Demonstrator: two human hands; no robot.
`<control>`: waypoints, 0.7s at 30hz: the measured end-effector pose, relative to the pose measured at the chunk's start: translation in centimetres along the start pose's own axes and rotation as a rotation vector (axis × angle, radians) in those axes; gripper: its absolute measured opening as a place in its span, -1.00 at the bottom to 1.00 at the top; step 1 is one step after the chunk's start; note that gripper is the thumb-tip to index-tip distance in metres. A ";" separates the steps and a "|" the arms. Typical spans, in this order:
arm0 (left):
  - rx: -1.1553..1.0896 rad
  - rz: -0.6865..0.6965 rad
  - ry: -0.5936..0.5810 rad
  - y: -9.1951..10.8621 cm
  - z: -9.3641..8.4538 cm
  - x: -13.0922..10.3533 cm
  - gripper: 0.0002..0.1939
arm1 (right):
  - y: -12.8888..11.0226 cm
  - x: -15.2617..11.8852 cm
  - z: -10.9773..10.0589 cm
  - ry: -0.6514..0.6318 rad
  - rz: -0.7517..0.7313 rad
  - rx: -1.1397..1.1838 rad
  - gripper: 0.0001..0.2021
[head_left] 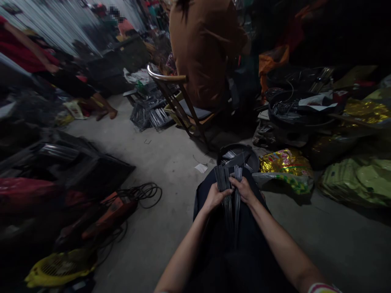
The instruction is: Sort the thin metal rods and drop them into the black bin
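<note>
Both hands are close together above my dark-clad lap. My left hand [216, 196] is wrapped round a bundle of thin grey metal strips [222, 178], its thumb lying across them. Beside it, my right hand [243, 189] grips a narrower bundle of similar strips [238, 174]. The two bundles stand nearly side by side, their lower ends pointing down toward my lap. Just past my knees is a round black basin [253, 159] with more thin metal pieces inside.
A person in a brown top [201, 49] sits ahead on a wooden chair [191, 108]. Gold packaging [285, 162] lies right of the basin. Cables [149, 195], an orange tool [110, 211] and a yellow basket [61, 268] are at left. Another person [27, 44] walks at upper left.
</note>
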State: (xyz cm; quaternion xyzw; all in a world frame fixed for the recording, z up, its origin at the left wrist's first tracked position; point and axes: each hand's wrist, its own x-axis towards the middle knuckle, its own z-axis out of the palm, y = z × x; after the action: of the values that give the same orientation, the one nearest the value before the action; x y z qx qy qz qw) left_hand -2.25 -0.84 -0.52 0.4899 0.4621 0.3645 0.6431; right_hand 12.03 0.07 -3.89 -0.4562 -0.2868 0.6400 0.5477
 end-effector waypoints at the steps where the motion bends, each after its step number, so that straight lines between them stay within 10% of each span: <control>1: 0.006 0.000 0.007 0.0 0.0 0.0 -0.64 | 0.0 0.0 0.0 -0.005 -0.012 -0.033 -0.70; 21: 0.059 -0.014 0.062 -0.1 0.5 0.2 -0.55 | -0.5 0.3 0.2 -0.072 0.056 0.016 -0.67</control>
State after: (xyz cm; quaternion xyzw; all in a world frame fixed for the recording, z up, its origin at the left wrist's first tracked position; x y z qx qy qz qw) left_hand -1.70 -0.88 -0.61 0.4939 0.4957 0.3613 0.6163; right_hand 12.13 0.48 -3.44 -0.4364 -0.2882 0.6735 0.5225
